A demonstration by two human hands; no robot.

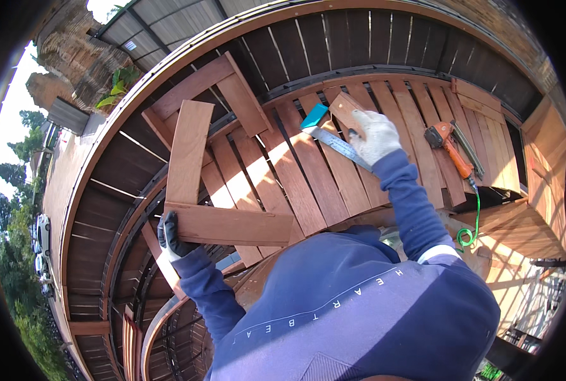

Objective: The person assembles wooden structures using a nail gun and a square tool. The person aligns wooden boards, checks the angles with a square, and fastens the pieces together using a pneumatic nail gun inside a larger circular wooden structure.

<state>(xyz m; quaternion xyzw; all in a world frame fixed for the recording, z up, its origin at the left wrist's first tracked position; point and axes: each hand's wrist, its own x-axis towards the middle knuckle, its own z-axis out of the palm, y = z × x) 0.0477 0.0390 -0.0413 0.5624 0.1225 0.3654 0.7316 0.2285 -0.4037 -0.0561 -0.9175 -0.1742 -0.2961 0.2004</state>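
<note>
Grasped the left end of a reddish-brown board (238, 225) in the left hand (173, 236), dark-gloved, with the fingers wrapped around that end. Had this board lying crosswise just in front of the body, with its right end over a curved run of wooden slats (303, 168). Saw a second board (189, 155) stretching away from the first, with its lower end up against the held one near the glove, forming a rough L.

Had the right hand (378, 136), white-gloved, farther out and to the right, over a metal square (337, 147) with a teal handle (314, 116) and on a short piece of wood (344, 109). Saw the metal blade running in beneath the glove and the wood poking out past the fingers. Could not fairly tell, with the glove covering the spot, whether gripping the blade, the wood or both.

Saw an orange-and-black nail gun (454, 155) lying on the slats to the right of the white glove, well apart from it, with a green hose (478, 213) trailing down and curling into a loop. Noticed patches of sunlight across the slats, and dark planks (348, 38) curving around behind. Wore blue sleeves (413, 190) on both arms. Spotted trees (16, 279) and parked vehicles (43, 232) off at the far left.
</note>
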